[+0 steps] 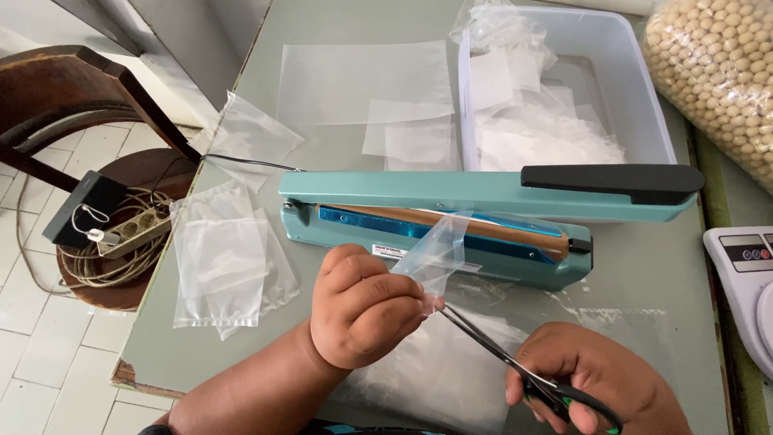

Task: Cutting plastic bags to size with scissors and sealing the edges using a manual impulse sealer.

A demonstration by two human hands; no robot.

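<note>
Head view: grey-green tabletop seen from above, both hands low in the frame.
Left hand: closed in a fist, fingertips pinching a small clear plastic bag strip at its lower end, strip tilted up toward the sealer.
Right hand: wrapped around green-and-black handles of slim dark-bladed scissors, fingers curled shut through the loops.
Scissor blades: slightly parted, tips meeting the strip just beside the left fingertips.
Strip position: held in the air above the table, in front of a teal metal impulse heat sealer with a black handle.
Behind the sealer: translucent rectangular plastic tub holding loose clear bags.
Left of the sealer: flat pile of clear plastic bags on the table edge.
Top right: clear sack of pale beans.
Right edge: white digital scale.
Off the table, left: dark wooden chair carrying a power strip and coiled cable.
</note>
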